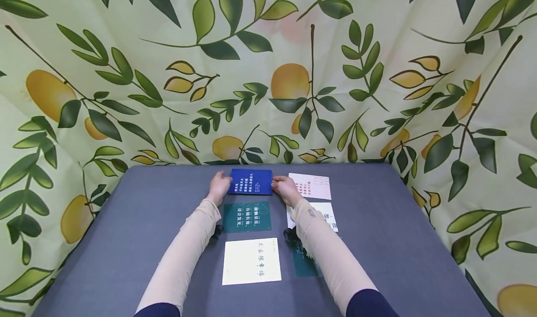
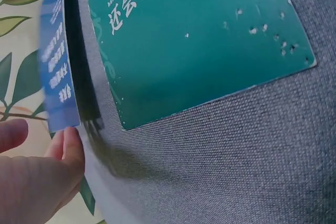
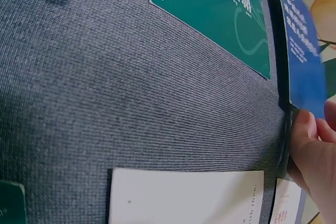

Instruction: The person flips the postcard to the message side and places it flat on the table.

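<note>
A blue card with white writing is held at its two short ends, near the far edge of the table. My left hand pinches its left end with the fingertips; in the left wrist view one finger of that hand stands away from the card. At the other end my right hand pinches the corner between thumb and fingers, as the right wrist view shows. The card is tilted up off the cloth, with a dark shadow beneath. Just nearer than it lies a green card with white writing.
A cream card lies at the front of the grey table. Right of it, partly under my right forearm, are a dark green card, a white card and a pale pink card. A leaf-patterned curtain hangs behind.
</note>
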Available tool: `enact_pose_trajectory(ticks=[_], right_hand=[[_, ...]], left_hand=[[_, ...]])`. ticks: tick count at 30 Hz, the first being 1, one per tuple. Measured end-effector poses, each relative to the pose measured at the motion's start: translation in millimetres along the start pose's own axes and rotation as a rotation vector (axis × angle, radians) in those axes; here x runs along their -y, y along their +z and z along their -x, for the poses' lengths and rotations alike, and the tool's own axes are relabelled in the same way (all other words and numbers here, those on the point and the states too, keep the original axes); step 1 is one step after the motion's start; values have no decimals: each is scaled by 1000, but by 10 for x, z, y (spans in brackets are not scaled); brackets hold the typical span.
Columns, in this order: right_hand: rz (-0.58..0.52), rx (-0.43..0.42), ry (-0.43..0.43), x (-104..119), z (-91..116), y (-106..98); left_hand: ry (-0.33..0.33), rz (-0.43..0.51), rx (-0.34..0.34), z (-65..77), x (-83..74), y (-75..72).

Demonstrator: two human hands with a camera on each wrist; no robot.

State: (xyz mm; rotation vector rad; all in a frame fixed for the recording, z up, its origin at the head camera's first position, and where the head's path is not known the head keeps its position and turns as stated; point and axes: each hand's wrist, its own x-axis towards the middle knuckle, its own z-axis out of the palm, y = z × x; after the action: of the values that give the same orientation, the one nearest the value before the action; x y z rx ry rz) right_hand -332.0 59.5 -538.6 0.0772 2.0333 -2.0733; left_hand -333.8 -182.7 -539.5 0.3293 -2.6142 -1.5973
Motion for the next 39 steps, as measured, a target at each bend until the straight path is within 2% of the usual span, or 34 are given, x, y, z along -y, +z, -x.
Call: enact_pose_trajectory(ticks=[1,2,3,5,7,9,12,18,24,31,35,39], right_hand=[[-2,-13,18,-8,3,3],[14,-41,57,127,136,51],[23,-61,84,285,290,99],[34,-91,85,532,549,178],[6,-103,69,614,606,191],[-13,-129,49,645,600,205],[-50,-166,29,543,459,193],[-84,-192,-13,594,466,232],[-74,-223,-46,628,483,237],[-63,-216,-90,673,543,211],[-45,-241,-106,685,576,202],[-7,-266,-85,683,605,204]], left_hand=[[-6,-7,-12,-63,81,37],[-20,-17,-23,-89,111,62],[-33,6,-6,7,16,20],[-56,24,6,280,-299,-92],[-113,57,33,543,-647,-219],[-109,87,21,657,-796,-287],[-90,102,0,665,-818,-311],[-47,109,-64,669,-827,-316],[-43,169,-88,695,-852,-322],[18,224,-106,732,-896,-315],[41,216,-133,759,-897,-332],[53,195,-157,775,-880,-361]])
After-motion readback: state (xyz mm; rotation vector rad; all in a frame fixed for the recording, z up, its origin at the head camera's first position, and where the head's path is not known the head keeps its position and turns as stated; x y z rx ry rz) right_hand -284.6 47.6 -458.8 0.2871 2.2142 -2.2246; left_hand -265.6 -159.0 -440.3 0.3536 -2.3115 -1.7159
